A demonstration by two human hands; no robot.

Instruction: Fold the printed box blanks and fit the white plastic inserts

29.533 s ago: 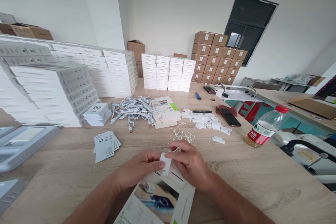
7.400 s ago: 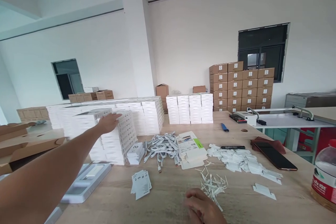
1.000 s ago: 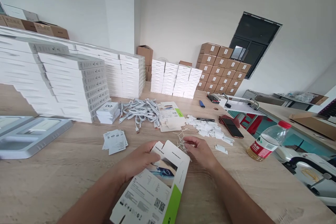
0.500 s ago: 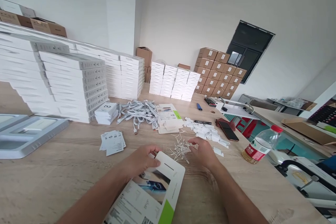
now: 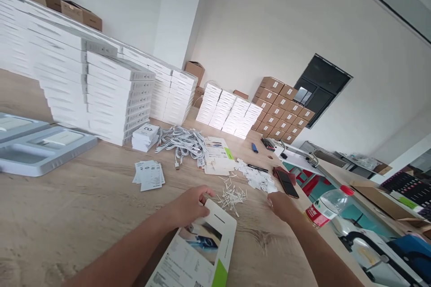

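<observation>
My left hand [image 5: 190,206] grips the top left corner of a flat white printed package [image 5: 202,242], thumb on its face and fingers behind. The package has a thin slot near its top, a photo and a green corner, and its lower end runs out of view. My right hand [image 5: 282,206] is on the table at the near end of a spread of white paper slips [image 5: 261,178]. Its fingers are curled together, and whatever is under their tips is hidden. Between the hands lies a heap of thin white sticks [image 5: 232,196].
Charging cables [image 5: 183,142], stacked small white boxes [image 5: 145,136] and printed cards [image 5: 150,175] lie ahead. Tall stacks of white boxes [image 5: 114,94] stand at the left behind a grey tray [image 5: 60,161]. A phone [image 5: 288,184] and bottle [image 5: 325,210] sit right.
My right hand has moved right from the white sticks to the near end of the paper slips. My left hand keeps hold of the package. The view has tilted.
</observation>
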